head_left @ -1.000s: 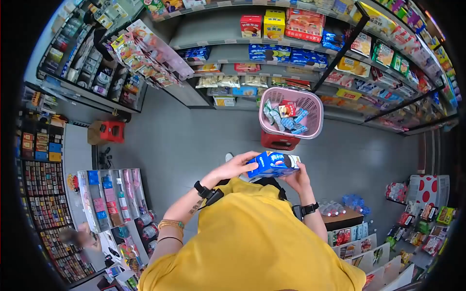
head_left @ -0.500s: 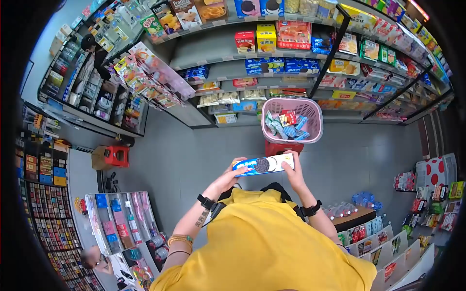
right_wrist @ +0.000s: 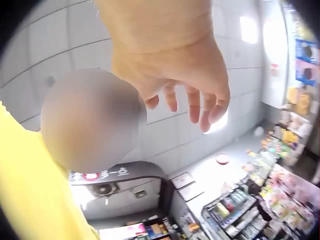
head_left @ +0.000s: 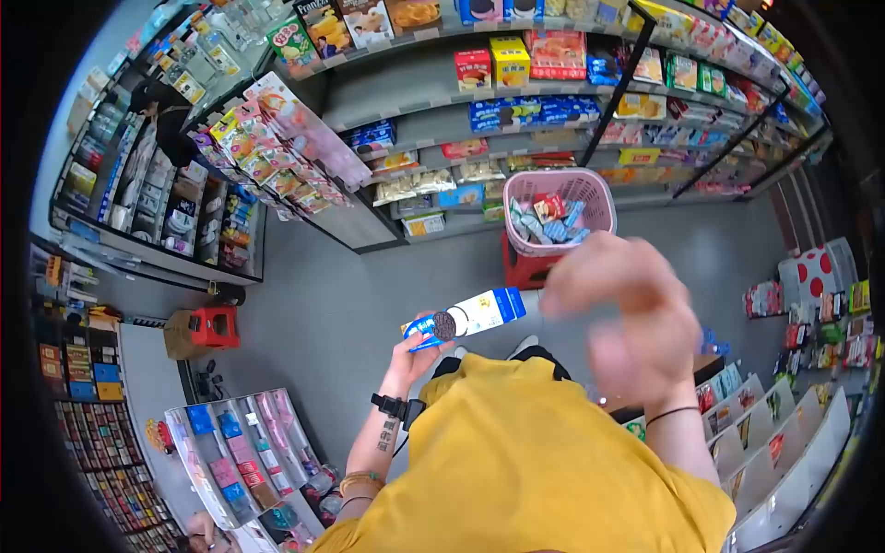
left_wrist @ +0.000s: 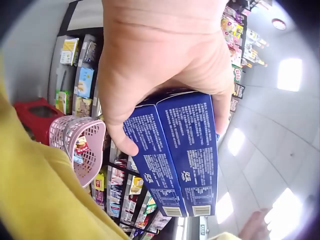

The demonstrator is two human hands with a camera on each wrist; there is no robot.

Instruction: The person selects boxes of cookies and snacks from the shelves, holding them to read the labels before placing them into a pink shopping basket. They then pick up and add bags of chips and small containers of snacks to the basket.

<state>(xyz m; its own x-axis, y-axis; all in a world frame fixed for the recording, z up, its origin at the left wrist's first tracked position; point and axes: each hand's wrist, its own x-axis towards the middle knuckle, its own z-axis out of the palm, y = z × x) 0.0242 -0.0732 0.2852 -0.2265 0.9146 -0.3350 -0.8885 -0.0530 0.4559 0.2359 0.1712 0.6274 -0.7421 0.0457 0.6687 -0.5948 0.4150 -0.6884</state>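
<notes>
My left hand [head_left: 415,358] grips one end of a blue and white Oreo cookie box [head_left: 475,315], held level in front of my body. The left wrist view shows thumb and fingers on opposite sides of the box [left_wrist: 172,155]; two blue faces with small print and barcodes point toward that camera. Raised close to the head camera and blurred, my right hand [head_left: 653,323] holds nothing. Its fingers [right_wrist: 194,105] hang loosely bent in the right wrist view. Beyond the hands stands a pink basket [head_left: 605,195] with a red packet [head_left: 549,206] and several blue and green packets inside.
A red stool [head_left: 524,267] is under the basket. Snack shelves [head_left: 396,111] run across the front, with hanging packets [head_left: 267,147] at their left end. A clear display rack [head_left: 198,461] stands at left, white dividers [head_left: 774,442] at right. Another person [head_left: 171,129] is at far left.
Both hands held the cookie box before. My right hand has let go and risen toward the head camera, while the left hand keeps the box, now tilted and slightly further left.
</notes>
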